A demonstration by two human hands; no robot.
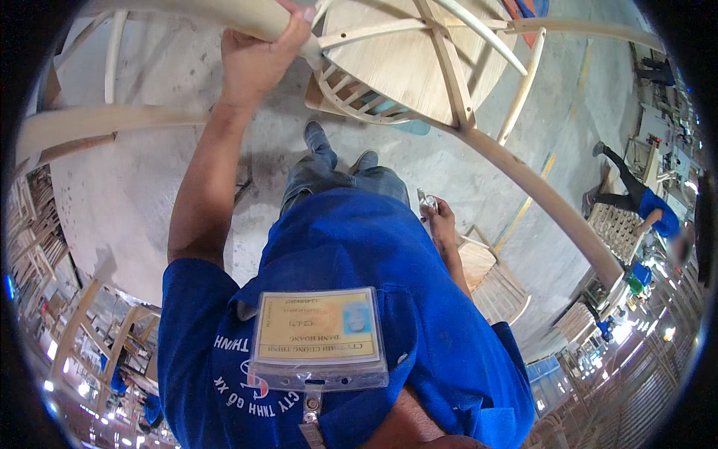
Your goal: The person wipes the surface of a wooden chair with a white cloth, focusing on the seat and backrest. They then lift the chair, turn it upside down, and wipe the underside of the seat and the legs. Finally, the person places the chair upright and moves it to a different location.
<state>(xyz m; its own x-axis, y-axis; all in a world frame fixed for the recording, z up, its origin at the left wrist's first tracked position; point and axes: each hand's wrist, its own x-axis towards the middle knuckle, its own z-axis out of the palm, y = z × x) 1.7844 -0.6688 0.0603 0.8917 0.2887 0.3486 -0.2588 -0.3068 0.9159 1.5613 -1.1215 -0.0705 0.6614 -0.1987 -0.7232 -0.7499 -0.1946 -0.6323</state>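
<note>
In front of me is a pale wooden chair (366, 63), tipped over, with its seat underside, crossed braces and slatted back showing. My left hand (260, 60) reaches up and wraps round a thick, smooth wooden leg of it, close to a joint. Low by my right hip, my right hand (441, 223) pinches a small, shiny, silvery thing (426, 202); its exact kind is too small to make out. One long leg (546, 198) of the chair slants down toward the right.
Another curved wooden piece (112, 123) juts in from the left. A pale wooden frame (497, 277) stands behind my right arm. On the right, a person in blue (654, 209) bends beside stacked wooden parts (619, 232). A yellow line (523, 213) crosses the grey floor.
</note>
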